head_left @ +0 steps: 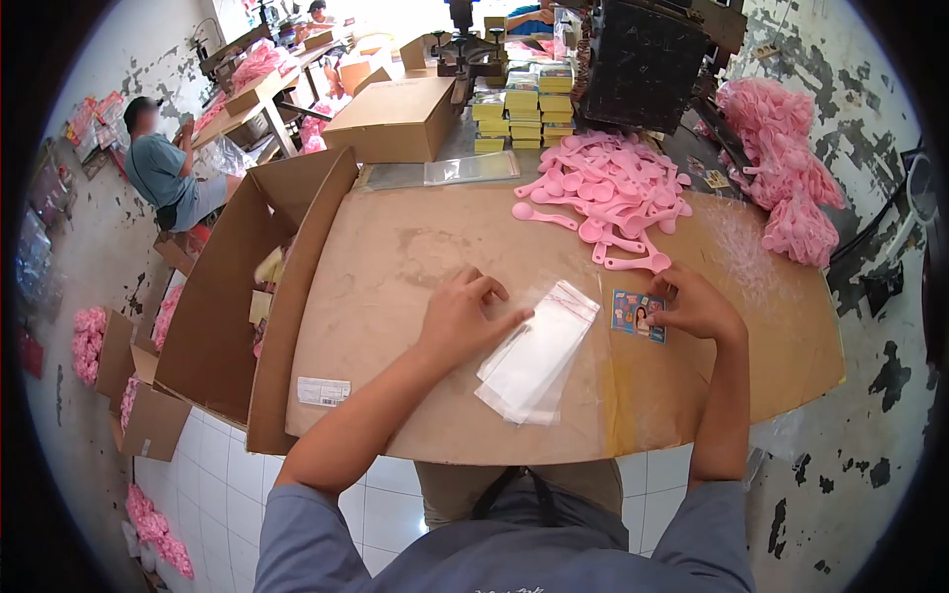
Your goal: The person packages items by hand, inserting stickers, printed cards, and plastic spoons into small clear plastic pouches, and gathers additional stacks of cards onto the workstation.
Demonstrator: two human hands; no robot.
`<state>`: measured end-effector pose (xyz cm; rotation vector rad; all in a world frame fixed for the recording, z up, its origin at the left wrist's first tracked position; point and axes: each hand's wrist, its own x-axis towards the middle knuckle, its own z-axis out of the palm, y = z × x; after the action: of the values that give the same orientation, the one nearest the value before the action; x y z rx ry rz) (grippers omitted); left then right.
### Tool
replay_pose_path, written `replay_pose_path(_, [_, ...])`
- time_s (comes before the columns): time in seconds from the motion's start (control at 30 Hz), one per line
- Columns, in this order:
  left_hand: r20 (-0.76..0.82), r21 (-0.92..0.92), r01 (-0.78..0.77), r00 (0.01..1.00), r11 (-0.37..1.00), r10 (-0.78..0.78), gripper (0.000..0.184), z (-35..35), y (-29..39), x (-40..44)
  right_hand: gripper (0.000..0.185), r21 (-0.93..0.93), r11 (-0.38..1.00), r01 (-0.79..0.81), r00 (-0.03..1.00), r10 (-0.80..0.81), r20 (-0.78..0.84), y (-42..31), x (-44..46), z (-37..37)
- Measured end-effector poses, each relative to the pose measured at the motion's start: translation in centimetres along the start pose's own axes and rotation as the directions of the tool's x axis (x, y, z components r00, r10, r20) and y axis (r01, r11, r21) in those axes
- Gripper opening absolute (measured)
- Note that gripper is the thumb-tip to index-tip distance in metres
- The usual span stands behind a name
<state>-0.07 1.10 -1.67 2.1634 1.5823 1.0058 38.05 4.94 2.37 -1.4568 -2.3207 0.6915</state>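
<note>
My left hand is over the cardboard-covered table, its thumb at the left edge of a fanned stack of clear plastic sleeves. Its fingers are curved and apart, with nothing seen between them. To the right, my right hand has its thumb and fingers at the right edge of a small blue printed card. The card lies close to the tabletop. Beyond my right hand is a large heap of pink plastic spoons.
An open cardboard box stands along the table's left side. At the back are a closed carton, stacked yellow-edged cards and a black machine. Pink bundles lie back right. A person sits at far left.
</note>
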Motion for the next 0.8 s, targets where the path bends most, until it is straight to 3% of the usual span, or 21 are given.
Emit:
replay_pose_path(0.07, [0.031, 0.076, -0.101, 0.995, 0.992, 0.099, 0.03, 0.3, 0.2, -0.2, 0.029, 0.007, 0.999, -0.034, 0.999, 0.034, 0.005, -0.6, 0.0, 0.4])
replay_pose_path(0.13, [0.063, -0.02, -0.054, 0.996, 0.998, 0.056, 0.028, 0.7, -0.2, -0.3, 0.026, 0.012, 0.998, -0.059, 0.998, 0.059, 0.018, -1.4, 0.2, -0.1])
replay_pose_path(0.23, [0.117, -0.149, 0.06, 0.992, 0.987, -0.043, 0.024, 0.4, -0.2, -0.1, 0.022, 0.191, 0.979, -0.068, 0.998, 0.069, 0.002, 0.0, 0.8, 0.0])
replay_pose_path(0.3, [0.149, -0.285, 0.15, 0.983, 0.947, -0.111, 0.022, 0.5, -0.3, 0.0, 0.019, 0.282, 0.959, 0.013, 1.0, -0.008, -0.02, -0.1, 0.8, -0.3])
replay_pose_path(0.37, [0.177, -0.47, 0.227, 0.971, 0.853, -0.161, 0.024, 0.9, -0.7, 0.1, 0.018, 0.437, 0.897, 0.059, 0.997, -0.035, -0.062, -1.1, 0.8, 0.0])
replay_pose_path(0.43, [0.262, -0.737, 0.304, 0.952, 0.604, -0.16, 0.032, 1.2, -0.6, 0.1, 0.018, 0.636, 0.767, 0.078, 0.993, -0.006, -0.115, -3.1, 1.0, 1.2])
replay_pose_path(0.47, [0.302, -0.83, 0.335, 0.942, 0.445, -0.147, 0.037, 1.3, -0.5, 0.1, 0.02, 0.599, 0.794, 0.108, 0.988, -0.02, -0.152, -3.6, 1.3, 2.0])
replay_pose_path(0.53, [0.316, -0.83, 0.326, 0.943, 0.452, -0.099, 0.047, 1.0, 0.1, 0.0, 0.023, 0.518, 0.839, 0.166, 0.974, -0.057, -0.22, -4.2, 2.1, 3.9])
replay_pose_path(0.63, [0.327, -0.823, 0.315, 0.943, 0.473, -0.059, 0.055, 0.6, 0.6, -0.1, 0.027, 0.61, 0.776, 0.162, 0.974, -0.027, -0.224, -5.0, 2.6, 6.2])
replay_pose_path(0.73, [0.354, -0.795, 0.33, 0.934, 0.508, -0.052, 0.06, 0.3, 1.0, -0.2, 0.027, 0.572, 0.773, 0.273, 0.929, -0.058, -0.365, -6.6, 2.6, 6.3])
replay_pose_path(0.8, [0.366, -0.773, 0.337, 0.929, 0.537, -0.057, 0.062, 0.2, 1.2, -0.3, 0.028, 0.6, 0.741, 0.303, 0.925, -0.078, -0.371, -6.5, 2.7, 6.5])
